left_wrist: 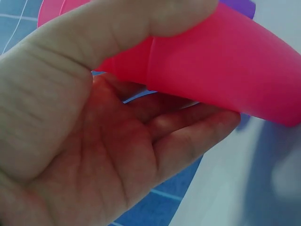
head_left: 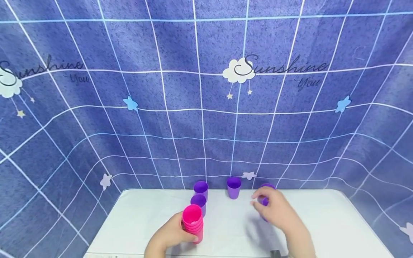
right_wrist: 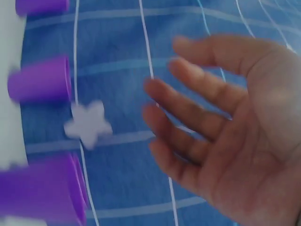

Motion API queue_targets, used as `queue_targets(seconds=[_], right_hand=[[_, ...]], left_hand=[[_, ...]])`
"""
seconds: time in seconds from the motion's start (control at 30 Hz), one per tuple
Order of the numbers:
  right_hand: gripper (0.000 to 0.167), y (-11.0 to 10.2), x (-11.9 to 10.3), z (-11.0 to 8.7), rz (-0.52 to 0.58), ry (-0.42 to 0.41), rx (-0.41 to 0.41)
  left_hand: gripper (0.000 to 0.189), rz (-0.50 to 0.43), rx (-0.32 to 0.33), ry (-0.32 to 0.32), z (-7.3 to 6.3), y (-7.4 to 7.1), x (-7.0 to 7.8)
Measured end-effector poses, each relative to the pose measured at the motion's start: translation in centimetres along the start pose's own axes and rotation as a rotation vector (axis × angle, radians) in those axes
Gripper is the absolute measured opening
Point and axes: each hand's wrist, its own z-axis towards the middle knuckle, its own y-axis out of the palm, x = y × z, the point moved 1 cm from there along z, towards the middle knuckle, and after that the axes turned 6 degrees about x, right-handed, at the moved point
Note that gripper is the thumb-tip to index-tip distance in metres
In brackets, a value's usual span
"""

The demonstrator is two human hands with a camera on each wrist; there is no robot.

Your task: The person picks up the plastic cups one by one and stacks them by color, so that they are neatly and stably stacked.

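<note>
My left hand (head_left: 171,231) grips a stack of several pink cups (head_left: 193,226), mouths up, at the front of the table. In the left wrist view the thumb lies over the pink cup wall (left_wrist: 202,66) and the fingers curve beneath it. My right hand (head_left: 275,209) hangs above the table at the right, fingers loosely bent and holding nothing. Behind that hand, purple plastic (head_left: 265,201) shows, mostly hidden. The right wrist view has a purple cup (right_wrist: 40,190) to the left of the fingertips, apart from them.
Two purple cups, one farther back (head_left: 201,190) and one nearer (head_left: 198,204), stand just behind the pink stack. Another purple cup (head_left: 233,188) is upright by the white table's (head_left: 142,204) back edge. A blue gridded curtain (head_left: 180,89) surrounds the table's back and sides.
</note>
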Motion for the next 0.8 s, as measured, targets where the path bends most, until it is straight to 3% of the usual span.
queue_targets(seconds=[0.07,0.17,0.3,0.53,0.67,0.8], right_hand=[[0.011,-1.2,1.1,0.1,-0.047,0.096,0.049],[0.026,-2.7,2.7,0.2,-0.108,0.199,0.055],[0.051,-3.1,4.8,0.5,-0.141,0.284,-0.006],[0.096,-1.1,6.3,0.2,-0.127,0.417,-0.185],[0.091,-0.2,6.2,-0.2,-0.105,0.459,-0.212],[0.08,0.1,6.3,-0.3,-0.088,0.474,-0.206]], left_hand=[[0.066,-0.001,0.024,0.0,-0.2,-0.5,-0.2],[0.068,0.005,0.059,0.003,-0.5,-1.2,-0.7],[0.069,0.01,0.08,-0.008,-0.8,-1.6,-1.2],[0.087,0.01,0.103,-0.049,-0.5,-1.1,-0.7],[0.097,0.018,0.136,-0.08,-0.6,-1.0,0.1],[0.122,0.03,0.185,-0.117,-0.9,-1.0,1.3]])
